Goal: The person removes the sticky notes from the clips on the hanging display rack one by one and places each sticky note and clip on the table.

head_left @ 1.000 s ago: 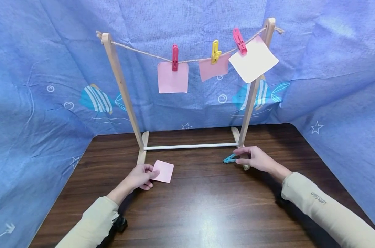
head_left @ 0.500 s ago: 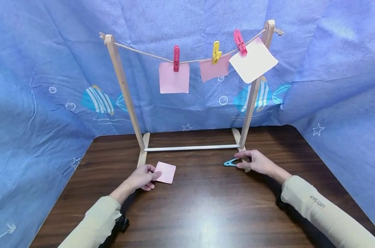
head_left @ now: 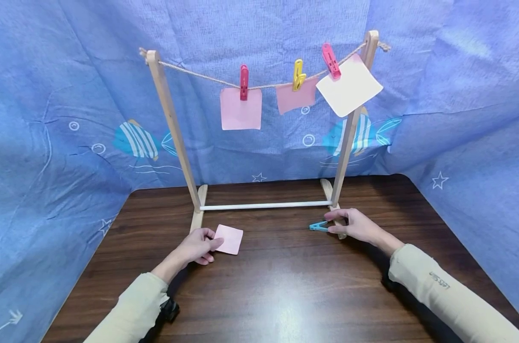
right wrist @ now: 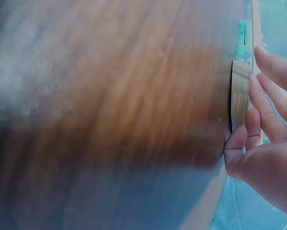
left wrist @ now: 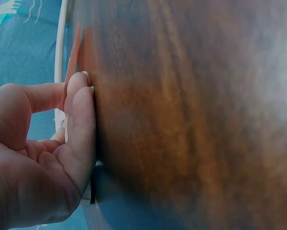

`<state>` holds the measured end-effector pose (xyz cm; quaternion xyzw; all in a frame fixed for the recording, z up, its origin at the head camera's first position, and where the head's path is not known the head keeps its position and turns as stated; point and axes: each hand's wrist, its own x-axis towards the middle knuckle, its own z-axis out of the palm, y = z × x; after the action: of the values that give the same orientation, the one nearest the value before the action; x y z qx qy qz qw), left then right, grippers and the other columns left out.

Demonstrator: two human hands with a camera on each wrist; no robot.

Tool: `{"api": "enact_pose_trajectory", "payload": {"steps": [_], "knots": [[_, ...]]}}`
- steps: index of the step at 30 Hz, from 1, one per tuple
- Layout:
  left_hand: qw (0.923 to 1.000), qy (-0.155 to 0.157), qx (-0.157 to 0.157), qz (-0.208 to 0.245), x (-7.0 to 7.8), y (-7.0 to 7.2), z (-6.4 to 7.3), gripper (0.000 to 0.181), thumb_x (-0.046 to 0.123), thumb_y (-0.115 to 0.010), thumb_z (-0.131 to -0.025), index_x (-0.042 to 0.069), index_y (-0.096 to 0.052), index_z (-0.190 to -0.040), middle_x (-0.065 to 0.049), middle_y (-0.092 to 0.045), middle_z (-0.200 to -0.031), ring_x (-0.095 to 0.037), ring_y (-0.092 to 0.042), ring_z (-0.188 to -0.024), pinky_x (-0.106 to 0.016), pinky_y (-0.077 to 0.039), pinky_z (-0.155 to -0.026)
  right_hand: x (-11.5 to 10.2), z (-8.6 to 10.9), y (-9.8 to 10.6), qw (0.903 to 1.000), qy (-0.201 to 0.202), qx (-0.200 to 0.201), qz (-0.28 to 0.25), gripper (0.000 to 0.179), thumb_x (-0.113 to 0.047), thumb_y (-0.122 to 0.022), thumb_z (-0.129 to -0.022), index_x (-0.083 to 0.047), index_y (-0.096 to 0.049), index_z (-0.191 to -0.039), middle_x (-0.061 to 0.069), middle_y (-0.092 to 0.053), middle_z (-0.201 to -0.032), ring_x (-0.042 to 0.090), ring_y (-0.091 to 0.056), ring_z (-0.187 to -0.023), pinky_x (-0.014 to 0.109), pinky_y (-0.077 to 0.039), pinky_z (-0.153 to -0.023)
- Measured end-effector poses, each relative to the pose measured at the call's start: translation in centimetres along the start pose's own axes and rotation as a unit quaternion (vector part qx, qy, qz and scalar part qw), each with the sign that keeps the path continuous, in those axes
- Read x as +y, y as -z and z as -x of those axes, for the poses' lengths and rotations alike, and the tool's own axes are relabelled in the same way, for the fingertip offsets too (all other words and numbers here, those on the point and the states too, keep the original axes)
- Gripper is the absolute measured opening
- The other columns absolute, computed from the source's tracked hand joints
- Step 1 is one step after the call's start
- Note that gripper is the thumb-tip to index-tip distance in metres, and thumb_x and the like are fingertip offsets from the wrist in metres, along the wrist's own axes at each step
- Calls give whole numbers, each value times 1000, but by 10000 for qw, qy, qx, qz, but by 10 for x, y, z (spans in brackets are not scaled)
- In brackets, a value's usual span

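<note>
My left hand (head_left: 199, 245) pinches a square of pink paper (head_left: 229, 239) by its left edge, thumb on top, low over the table. In the left wrist view that paper (left wrist: 72, 55) shows edge-on between thumb and fingers. At the right, a blue clothespin (head_left: 317, 226) has its handle ends between the thumb and fingers of my right hand (head_left: 354, 225), its nose pointing left. The same clothespin (right wrist: 245, 38) appears in the right wrist view just beyond the stand's wooden foot (right wrist: 240, 91). Fingers of the right hand partly cover that foot in the head view.
A wooden stand (head_left: 172, 119) spans the table's (head_left: 264, 281) back half, with a white crossbar (head_left: 265, 206) low down. On its sagging rope (head_left: 195, 74) hang several papers, held by a red clothespin (head_left: 244, 82), a yellow clothespin (head_left: 298, 76) and a pinkish-red clothespin (head_left: 330, 62).
Both hands keep their hold on the paper and clothespin. The clothespin has turned slightly to lie more level. The whole view has shifted a little as the head moved.
</note>
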<state>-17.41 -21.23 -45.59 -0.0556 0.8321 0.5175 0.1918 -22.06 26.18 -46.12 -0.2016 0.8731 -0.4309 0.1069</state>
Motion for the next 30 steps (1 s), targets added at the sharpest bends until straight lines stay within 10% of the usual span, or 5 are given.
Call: {"api": "enact_pose_trajectory", "payload": {"steps": [13,21,30], "knots": [[9978,-148,91,-639,9,7,7,34,25,-70,-97,1,-55,-116,-9,-61,-81,-19,-63,-55,-33,-56,-47,-18,2,12,9965,329,173,748,38,-18,-74,-95,1,-68,-127,16,-68,-126,32,-64,-112,42,-55,-88],[9521,-1721,446,-2489,56,33,21,44,28,-70,-96,-4,-59,-124,-4,-67,-82,-17,-65,-64,-33,-55,-61,-94,-6,38,9772,1280,249,1675,35,-19,-75,-95,-6,-69,-126,10,-69,-120,17,-63,-85,36,-56,-73],[9732,-2277,-203,-263,157,68,34,80,31,-74,-96,13,-27,-159,-18,-41,-154,-36,-51,-132,-47,-54,-98,-217,-28,68,9567,2456,243,1542,45,-16,-71,-97,-5,-59,-139,9,-61,-138,21,-63,-114,37,-56,-91]]}}
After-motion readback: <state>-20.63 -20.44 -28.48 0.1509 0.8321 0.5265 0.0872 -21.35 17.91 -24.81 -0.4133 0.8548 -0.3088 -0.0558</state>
